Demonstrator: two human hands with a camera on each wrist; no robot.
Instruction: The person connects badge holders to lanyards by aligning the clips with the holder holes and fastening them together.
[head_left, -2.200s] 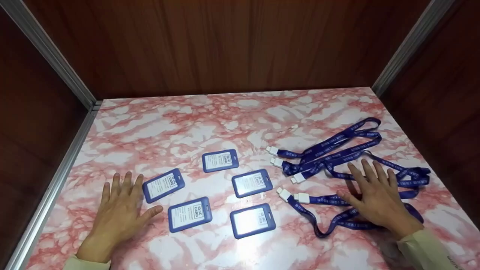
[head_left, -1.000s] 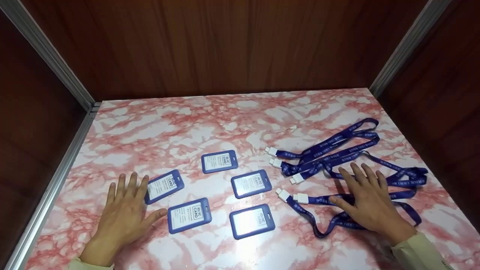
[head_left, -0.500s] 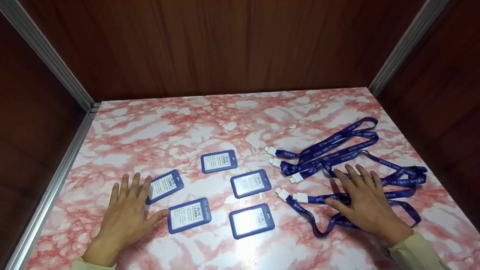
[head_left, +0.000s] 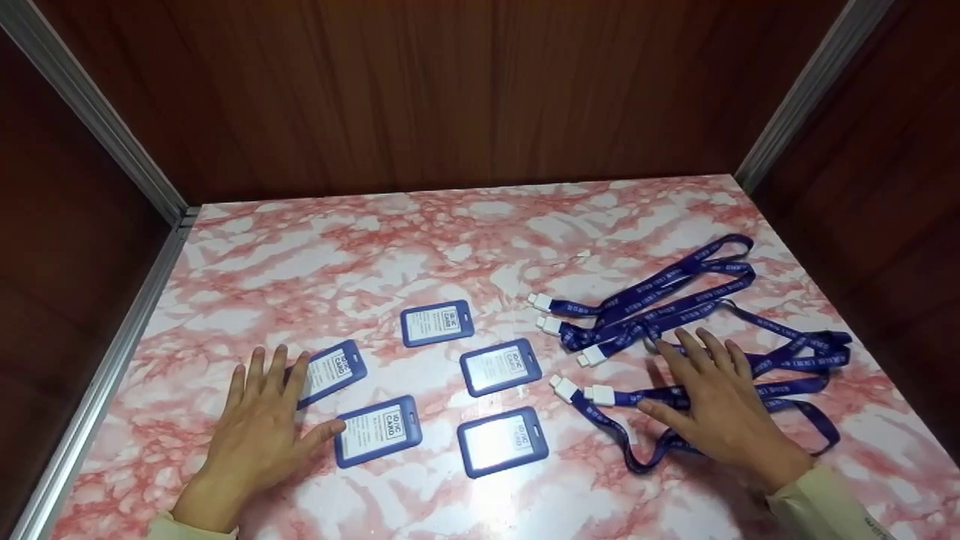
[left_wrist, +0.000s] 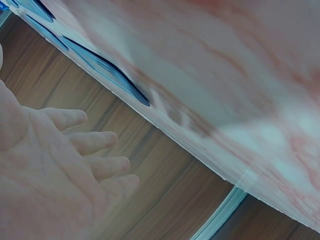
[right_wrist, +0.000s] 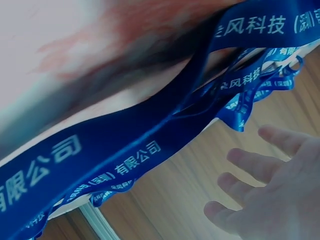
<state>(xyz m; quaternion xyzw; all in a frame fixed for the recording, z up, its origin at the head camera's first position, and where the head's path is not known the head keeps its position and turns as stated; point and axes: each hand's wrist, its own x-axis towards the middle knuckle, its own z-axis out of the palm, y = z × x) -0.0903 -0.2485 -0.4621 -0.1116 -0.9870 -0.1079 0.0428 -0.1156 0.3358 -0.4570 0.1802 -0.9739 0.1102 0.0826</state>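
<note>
Head view: the left hand (head_left: 255,439) and right hand (head_left: 720,409) are spread, gripping nothing. Overlapping lanyards (head_left: 686,303) could tangle if one is tugged; a brushed card holder (head_left: 412,433) might skid.

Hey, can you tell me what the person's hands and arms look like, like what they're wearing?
The left hand and right hand are bare, with no gloves or rings showing. The left sleeve and right sleeve are pale greenish beige; the right one bears a small dark marking, too blurred to read.
</note>
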